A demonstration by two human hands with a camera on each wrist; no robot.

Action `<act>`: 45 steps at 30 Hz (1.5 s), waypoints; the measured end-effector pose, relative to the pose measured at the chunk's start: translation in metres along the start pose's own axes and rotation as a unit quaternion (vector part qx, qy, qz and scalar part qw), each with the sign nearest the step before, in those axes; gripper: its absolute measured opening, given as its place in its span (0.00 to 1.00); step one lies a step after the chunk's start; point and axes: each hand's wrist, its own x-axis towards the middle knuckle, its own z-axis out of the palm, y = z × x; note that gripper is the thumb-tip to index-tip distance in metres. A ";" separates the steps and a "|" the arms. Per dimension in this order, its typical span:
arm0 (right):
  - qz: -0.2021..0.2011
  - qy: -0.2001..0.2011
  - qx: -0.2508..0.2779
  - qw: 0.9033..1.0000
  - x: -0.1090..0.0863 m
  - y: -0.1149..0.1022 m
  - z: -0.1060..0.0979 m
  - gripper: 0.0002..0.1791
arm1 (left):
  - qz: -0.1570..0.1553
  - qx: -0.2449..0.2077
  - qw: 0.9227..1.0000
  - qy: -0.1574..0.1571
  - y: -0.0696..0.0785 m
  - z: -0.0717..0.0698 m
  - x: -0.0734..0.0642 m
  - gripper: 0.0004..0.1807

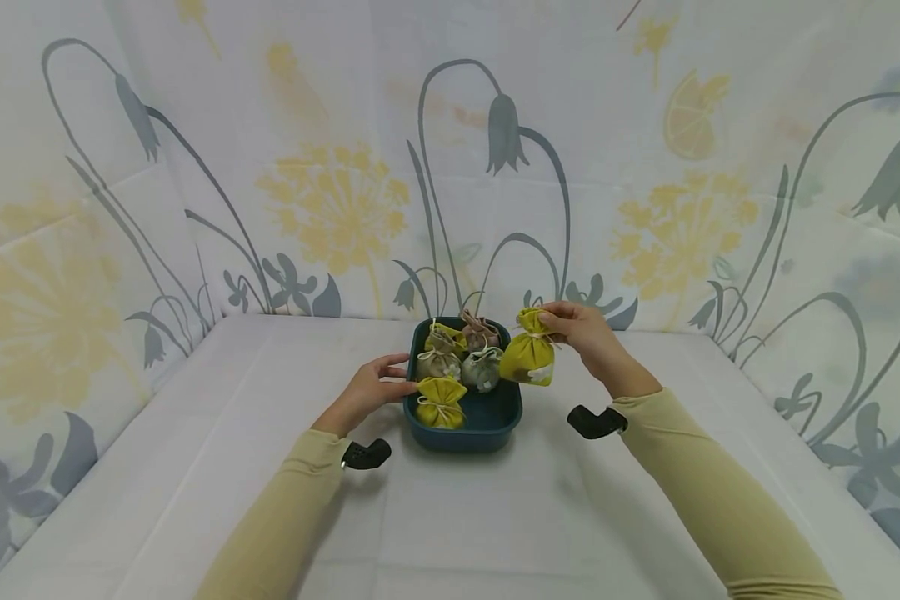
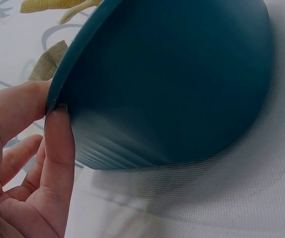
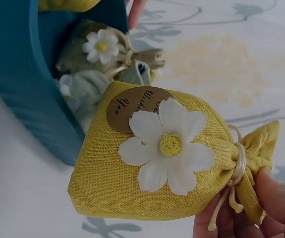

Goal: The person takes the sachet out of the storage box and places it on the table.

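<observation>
My right hand (image 1: 581,333) pinches a yellow drawstring sachet (image 1: 527,354) by its gathered neck, at the right rim of a dark blue basin (image 1: 465,440). The right wrist view shows a white cloth flower (image 3: 169,145) and a round brown tag (image 3: 127,111) on that sachet. My left hand (image 1: 375,385) pinches the basin's left rim between thumb and finger, as the left wrist view shows. Inside the basin lie another yellow sachet (image 1: 441,404) at the front, a beige one (image 1: 438,358), a pale green one (image 1: 482,368) and a brown one (image 1: 478,332), with more yellow behind.
The basin stands on a white-covered table (image 1: 450,517). Behind it hangs a white cloth (image 1: 375,100) printed with grey and yellow flowers. Black devices sit at the left wrist (image 1: 367,454) and the right wrist (image 1: 596,422).
</observation>
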 end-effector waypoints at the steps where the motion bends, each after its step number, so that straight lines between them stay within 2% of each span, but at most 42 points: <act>1: 0.002 0.004 0.002 1.000 0.000 0.001 -0.001 0.20 | 0.000 0.000 1.000 0.000 0.000 0.000 0.000 0.34; 19: 0.021 0.044 0.016 0.999 0.022 0.027 -0.024 0.21 | -0.003 0.003 1.000 0.002 -0.003 0.002 0.000 0.33; 24: 0.034 0.054 0.016 0.998 0.029 0.039 -0.022 0.22 | -0.007 -0.001 1.000 0.004 -0.004 0.001 0.000 0.34; 29: 0.029 0.064 0.020 0.997 0.039 0.057 -0.019 0.21 | -0.004 -0.002 1.000 0.001 -0.004 -0.001 0.000 0.34; 33: 0.044 0.073 0.046 0.995 0.049 0.073 -0.015 0.22 | 0.002 0.000 1.000 0.005 -0.003 -0.003 0.000 0.33; 37: 0.072 0.095 0.087 0.989 0.055 0.086 -0.011 0.22 | 0.002 0.005 1.000 -0.003 -0.002 -0.002 0.001 0.34; 40: 0.073 0.112 0.103 0.986 0.057 0.090 -0.009 0.22 | 0.003 0.004 1.000 -0.009 -0.001 -0.001 0.001 0.34; 45: 0.070 0.130 0.095 0.984 0.058 0.091 -0.007 0.23 | 0.005 0.005 1.000 -0.002 -0.002 -0.001 0.001 0.33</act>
